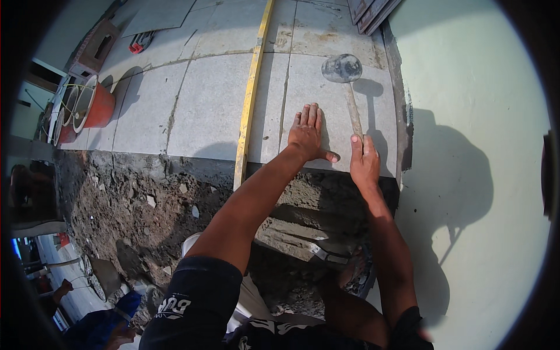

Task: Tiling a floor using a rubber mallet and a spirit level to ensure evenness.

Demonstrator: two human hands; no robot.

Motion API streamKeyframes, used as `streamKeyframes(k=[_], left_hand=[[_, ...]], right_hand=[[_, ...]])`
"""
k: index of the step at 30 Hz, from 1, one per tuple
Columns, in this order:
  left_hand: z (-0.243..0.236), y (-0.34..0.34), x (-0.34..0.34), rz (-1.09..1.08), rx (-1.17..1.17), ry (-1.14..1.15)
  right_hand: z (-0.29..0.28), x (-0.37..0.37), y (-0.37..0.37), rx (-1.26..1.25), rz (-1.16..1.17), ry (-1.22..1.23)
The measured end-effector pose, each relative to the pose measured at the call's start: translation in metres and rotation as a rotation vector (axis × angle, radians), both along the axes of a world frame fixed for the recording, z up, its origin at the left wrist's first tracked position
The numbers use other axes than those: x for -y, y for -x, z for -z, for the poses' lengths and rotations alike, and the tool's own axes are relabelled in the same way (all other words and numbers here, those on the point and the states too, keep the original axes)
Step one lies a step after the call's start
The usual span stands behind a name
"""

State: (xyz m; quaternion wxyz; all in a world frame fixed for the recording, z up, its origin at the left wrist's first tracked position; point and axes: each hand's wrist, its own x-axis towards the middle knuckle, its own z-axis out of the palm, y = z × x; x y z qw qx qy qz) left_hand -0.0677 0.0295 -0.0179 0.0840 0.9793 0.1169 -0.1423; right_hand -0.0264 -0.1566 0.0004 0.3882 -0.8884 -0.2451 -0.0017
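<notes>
The person is crouching at the edge of a freshly laid floor, both arms reaching forward. The left hand (307,133) is lying flat on a grey tile (338,111), fingers stretched out straight and close together, thumb spread to the side, gripping nothing. The right hand (364,160) is closing around the lower end of a wooden handle, fingers wrapped over it, index finger lying along the shaft. That handle belongs to a rubber mallet (343,69), whose rounded dark head is hovering or resting over the far part of the same tile; I cannot tell whether it is touching the surface. Its shadow is falling just to the right of it on the tile.

A long yellow straightedge (251,96) is lying across the tiles just to the left of the left hand, running from the near edge away toward the far side. Below the tile's near edge, wet grey mortar (303,224) and rough dirt (125,204) are showing. An orange bucket (96,106) is standing well off to the left on the tiles. A pale wall (466,87) is rising on the right, carrying the person's shadow.
</notes>
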Motion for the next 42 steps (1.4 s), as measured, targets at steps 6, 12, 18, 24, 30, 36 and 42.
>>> streamKeyframes(k=[6, 12, 18, 24, 30, 36, 42], left_hand=[[-0.011, -0.004, -0.048, 0.177, -0.069, -0.018], [-0.001, -0.003, -0.053, 0.243, 0.041, -0.016], [0.003, -0.006, -0.056, 0.244, 0.096, -0.022], [-0.013, -0.025, -0.039, 0.219, 0.026, -0.029], [-0.025, -0.044, 0.012, -0.049, -0.126, -0.067], [-0.038, -0.061, 0.019, -0.067, -0.215, -0.067], [-0.025, -0.057, 0.012, -0.063, -0.176, -0.036]], right_hand=[[-0.006, 0.073, 0.056, -0.085, 0.056, -0.288], [0.03, 0.094, 0.068, -0.042, 0.068, 0.246], [0.036, 0.072, 0.05, -0.171, 0.076, 0.44], [0.008, 0.068, 0.038, -0.162, 0.183, 0.184], [-0.031, 0.045, 0.01, -0.124, 0.173, -0.19], [-0.005, 0.022, -0.034, 0.131, 0.293, -0.11], [0.021, 0.002, -0.043, -0.047, 0.256, 0.086]])
